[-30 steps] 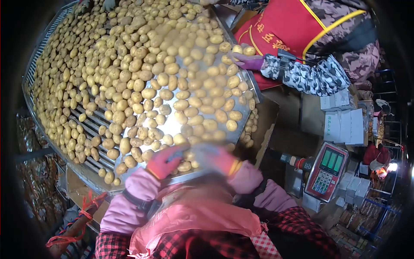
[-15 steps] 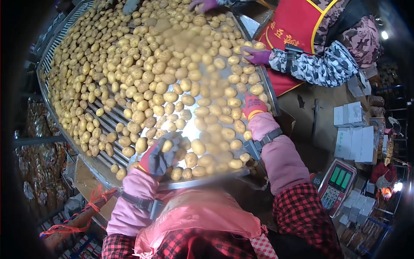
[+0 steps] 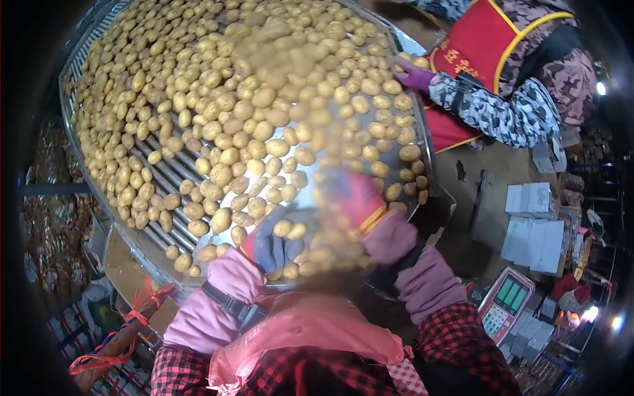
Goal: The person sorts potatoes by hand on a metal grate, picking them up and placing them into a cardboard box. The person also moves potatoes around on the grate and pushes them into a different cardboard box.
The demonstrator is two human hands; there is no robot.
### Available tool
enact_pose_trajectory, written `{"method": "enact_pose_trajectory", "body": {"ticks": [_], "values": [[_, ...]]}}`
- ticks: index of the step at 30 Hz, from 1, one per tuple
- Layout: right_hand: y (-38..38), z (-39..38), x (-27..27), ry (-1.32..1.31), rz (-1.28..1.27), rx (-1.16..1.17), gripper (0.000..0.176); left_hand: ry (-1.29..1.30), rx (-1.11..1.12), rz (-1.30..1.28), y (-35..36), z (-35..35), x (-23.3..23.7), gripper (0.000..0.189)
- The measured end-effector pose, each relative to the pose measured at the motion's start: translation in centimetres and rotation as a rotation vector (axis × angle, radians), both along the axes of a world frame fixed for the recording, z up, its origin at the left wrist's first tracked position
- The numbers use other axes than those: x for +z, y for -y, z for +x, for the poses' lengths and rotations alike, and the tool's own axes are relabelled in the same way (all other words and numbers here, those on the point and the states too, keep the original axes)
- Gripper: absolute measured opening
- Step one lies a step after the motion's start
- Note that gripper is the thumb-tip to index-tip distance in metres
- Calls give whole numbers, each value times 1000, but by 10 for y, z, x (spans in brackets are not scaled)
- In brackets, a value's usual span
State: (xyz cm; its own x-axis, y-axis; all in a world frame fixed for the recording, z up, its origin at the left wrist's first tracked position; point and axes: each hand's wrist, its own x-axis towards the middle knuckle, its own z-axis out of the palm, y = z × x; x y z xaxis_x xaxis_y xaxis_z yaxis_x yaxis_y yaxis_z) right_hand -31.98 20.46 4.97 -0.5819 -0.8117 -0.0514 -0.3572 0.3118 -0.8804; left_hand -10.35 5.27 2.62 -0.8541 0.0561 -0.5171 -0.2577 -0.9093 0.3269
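Many yellow potatoes (image 3: 221, 175) cover the metal sorting table before me. My left hand (image 3: 267, 247), in a grey and red glove, is at the near edge. Its thumb and fingers curl around a couple of potatoes (image 3: 283, 228). My right hand (image 3: 356, 201), gloved in red, is over the near right part of the table. Motion and a smear on the lens blur its fingers, so whether it grips anything cannot be made out. Loose potatoes (image 3: 323, 254) lie between and below my hands.
A co-worker's purple-gloved hand (image 3: 414, 74) touches potatoes at the table's right rim (image 3: 428, 142). Slatted bars (image 3: 173, 173) show at left. To the right are a digital scale (image 3: 505, 303) and white boxes (image 3: 533, 241). Red string (image 3: 142, 303) is tied round a pole at lower left.
My right hand has moved left and nearer to me from the right rim. My left hand has shifted slightly right, with potatoes at its fingers. The view has shifted a little.
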Motion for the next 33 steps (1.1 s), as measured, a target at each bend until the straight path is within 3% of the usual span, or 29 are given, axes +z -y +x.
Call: {"method": "enact_pose_trajectory", "body": {"ticks": [2, 3, 5, 6, 9, 12, 16, 17, 18, 19, 20, 22, 25, 26, 28, 30, 32, 33], "values": [[1, -54, -26, -537, 319, -134, 48, 27, 25, 109, 14, 8, -1, 47], [-6, -85, -62, -714, 387, -160, 62, 63, 104, 162, 19, 12, -6, 47], [17, -108, -46, -596, 785, -86, 69, 69, 173, 418, 36, 19, 2, 48], [26, -118, -50, -573, 860, -84, 71, 19, 152, 299, 43, 13, 28, 48], [50, -134, -56, -544, 1052, -49, 73, -9, 199, 151, 60, 22, 41, 47], [60, -151, -58, -568, 1039, 32, 75, -52, 264, 194, 75, 27, 49, 49], [63, -126, -29, -268, 613, -428, 70, -28, 349, 206, 90, 50, 17, 52], [72, -103, -20, -227, 382, -399, 61, -64, 361, 181, 94, 47, 23, 52], [80, -99, -37, -357, 312, -350, 62, -96, 367, 161, 97, 45, 29, 52], [90, -101, -58, -502, 232, -302, 63, -115, 345, 7, 97, 48, 26, 55], [107, -93, -47, -487, 126, -254, 60, -126, 325, -148, 98, 51, 23, 58], [144, -79, -37, -383, -30, -187, 54, -143, 461, 360, 104, 47, 49, 61], [203, -46, -34, -257, -162, -35, 47, -13, 452, 281, 111, 66, 27, 53], [222, -20, -20, -320, -190, 89, 46, 14, 424, 231, 113, 75, 17, 49], [243, 28, -67, -360, -4, 179, 46, 52, 379, 320, 117, 79, 23, 44], [238, 89, -51, -536, 39, 240, 46, 96, 331, 416, 121, 87, 18, 40], [222, 124, -38, -373, -114, 409, 40, 139, 360, 420, 117, 95, 12, 39], [221, 124, -39, -387, 4, 459, 38, 158, 405, 390, 115, 97, 14, 39]]}}
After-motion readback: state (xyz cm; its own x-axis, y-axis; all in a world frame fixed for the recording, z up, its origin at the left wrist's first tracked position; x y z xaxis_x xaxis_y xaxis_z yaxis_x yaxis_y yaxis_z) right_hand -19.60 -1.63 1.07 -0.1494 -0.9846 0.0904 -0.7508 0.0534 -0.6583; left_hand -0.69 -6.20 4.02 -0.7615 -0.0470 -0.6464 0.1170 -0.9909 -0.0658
